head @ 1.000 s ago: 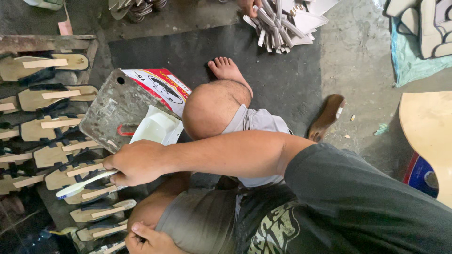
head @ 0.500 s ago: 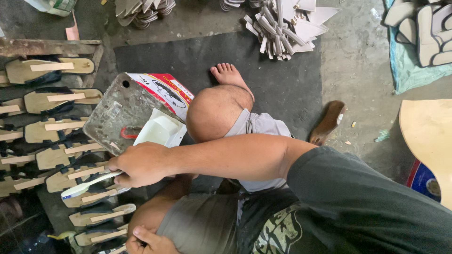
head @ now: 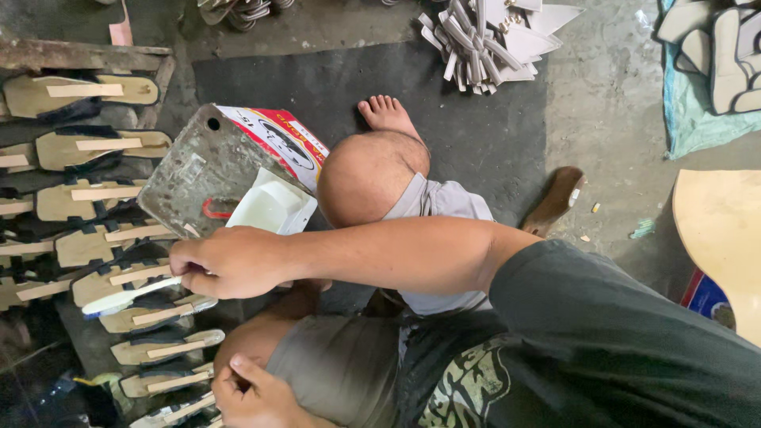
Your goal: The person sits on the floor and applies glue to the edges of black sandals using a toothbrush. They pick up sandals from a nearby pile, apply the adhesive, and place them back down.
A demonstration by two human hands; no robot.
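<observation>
1. A person sits on the floor (head: 476, 150) with knees drawn up, the right hand (head: 230, 261) reaching across the body toward the floor's left edge, fingers curled tight around the handle of a white brush (head: 127, 295).

2. The brush is held low and nearly flat, its head just over a tan sandal sole (head: 119, 281); that angle looks suited to wiping the bristles along the sole's top face.

3. The left hand (head: 258, 392), near the bottom edge of the view, is partly closed with thumb and fingers bent, touching the end of another sole (head: 170, 384); whether it truly pinches it cannot be told.

4. The soles lie in a column down the floor's left side, each crossed by a pale strip (head: 83, 89) and dark straps, apparently lined up so that each can be reached in turn.

5. A stained metal can (head: 190, 178) with a red-and-white label stands tilted just beside the right hand, a white tray (head: 269, 208) leaning against it, both within easy reach of the brush.

6. A small child (head: 380, 178), bare foot out, sits between the person's legs, close under the outstretched right arm.

7. A heap of pale cut pieces (head: 491, 40) lies well apart near the far edge.
</observation>
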